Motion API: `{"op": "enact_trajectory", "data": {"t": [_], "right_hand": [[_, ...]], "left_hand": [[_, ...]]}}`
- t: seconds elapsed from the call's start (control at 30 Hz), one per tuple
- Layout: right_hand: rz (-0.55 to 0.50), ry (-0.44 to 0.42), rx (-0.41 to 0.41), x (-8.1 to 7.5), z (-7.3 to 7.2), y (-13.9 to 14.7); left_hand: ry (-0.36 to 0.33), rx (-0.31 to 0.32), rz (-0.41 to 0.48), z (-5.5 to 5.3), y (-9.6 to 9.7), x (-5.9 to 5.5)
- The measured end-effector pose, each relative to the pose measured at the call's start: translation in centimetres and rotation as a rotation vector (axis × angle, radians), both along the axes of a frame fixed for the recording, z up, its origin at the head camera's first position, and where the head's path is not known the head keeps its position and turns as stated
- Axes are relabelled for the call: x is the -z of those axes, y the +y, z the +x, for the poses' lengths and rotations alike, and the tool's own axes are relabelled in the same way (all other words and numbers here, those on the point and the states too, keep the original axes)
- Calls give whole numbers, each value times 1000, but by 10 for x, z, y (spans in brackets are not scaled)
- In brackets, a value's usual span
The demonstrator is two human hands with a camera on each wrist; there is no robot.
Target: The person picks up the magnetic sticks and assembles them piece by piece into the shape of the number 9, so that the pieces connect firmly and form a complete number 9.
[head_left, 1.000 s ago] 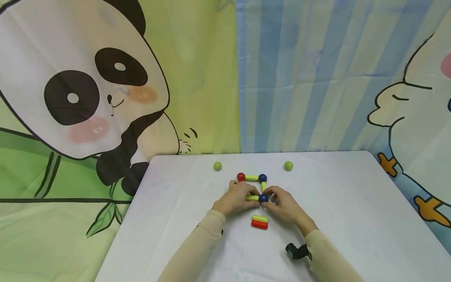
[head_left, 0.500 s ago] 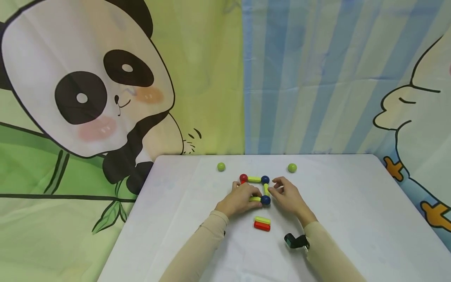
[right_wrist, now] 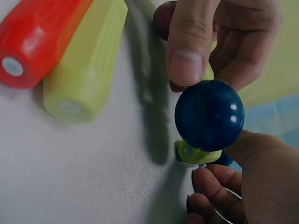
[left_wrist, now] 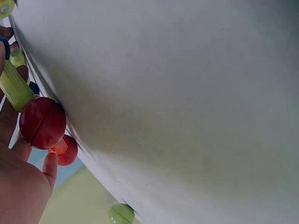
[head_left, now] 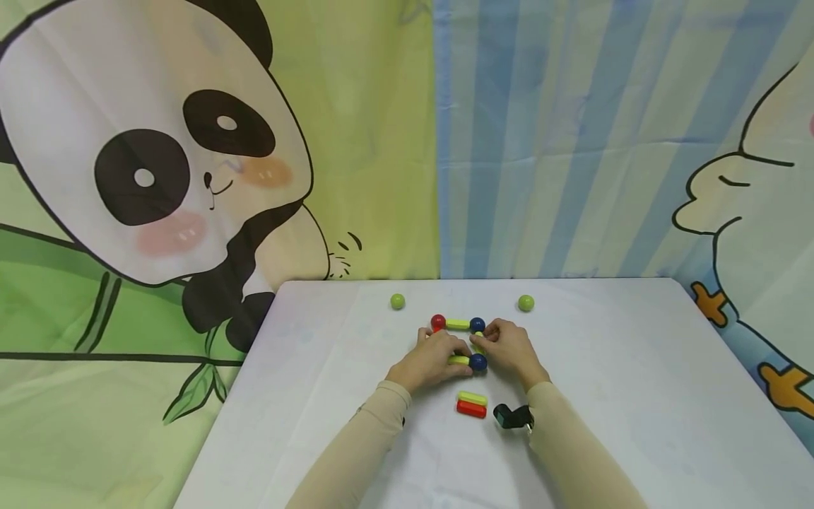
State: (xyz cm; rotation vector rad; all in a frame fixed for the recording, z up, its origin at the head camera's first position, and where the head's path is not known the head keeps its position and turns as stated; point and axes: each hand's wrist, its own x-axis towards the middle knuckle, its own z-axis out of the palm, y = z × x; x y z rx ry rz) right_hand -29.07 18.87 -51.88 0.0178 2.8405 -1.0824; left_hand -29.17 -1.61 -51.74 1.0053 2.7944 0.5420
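Yellow rods (head_left: 458, 360) (head_left: 479, 348) occupy 2 hands (head_left: 429, 359) (head_left: 511, 348) well inside table's far edge (head_left: 598, 281).

The head view looks forward and down, wrist views closer, the right sharing its nearer blue ball (head_left: 478, 363) (right_wrist: 209, 115).

Wears long, plain, close-fitting beige fabric sleeves (head_left: 357, 444), with a small, black, angular device (head_left: 512, 417) jutting out at the right cuff (head_left: 540, 397).

Left hand (head_left: 429, 359) grips yellow rod (head_left: 458, 360) (blue ball (head_left: 478, 363) on end); right hand (head_left: 509, 348) pinches second rod (head_left: 480, 348).
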Motion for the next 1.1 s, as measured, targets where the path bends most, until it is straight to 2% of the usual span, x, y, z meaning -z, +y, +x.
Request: {"op": "enact_trajectory", "data": {"t": [0.23,0.57,0.8,1.1], "right_hand": [[-2,-49,46,2,-4,-3],[-75,-106,78,-4,-6,-3],[-100,-93,73,-6,-6,-2],[-114,-117,79,-6,-3,-5]], "left_hand": [[2,4,-22,2,-1,0],[-5,8,-13,1,-2,0],[-6,5,-12,1,-2,-1],[-24,-22,-3,-1,0,0]]}}
